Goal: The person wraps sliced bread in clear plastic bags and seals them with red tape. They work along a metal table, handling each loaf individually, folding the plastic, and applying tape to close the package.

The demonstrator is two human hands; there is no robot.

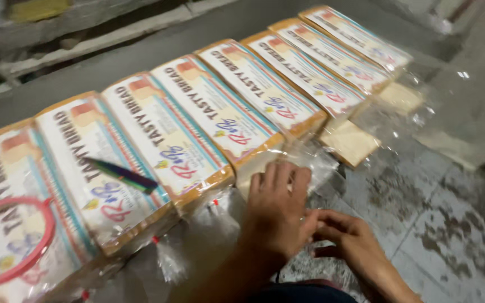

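Stained floor [439, 224] | clear-wrapped bread loaf [237, 106] | both hands' grip pinching bag end [304, 163]

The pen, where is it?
In the head view, the pen lies at the left, on top of the second bread bag from the left, right of the pink ring.

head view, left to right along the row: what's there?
Pink tape ring → dark pen lying on a bagged loaf → left hand on the open bag end → right hand → bare bread slice.
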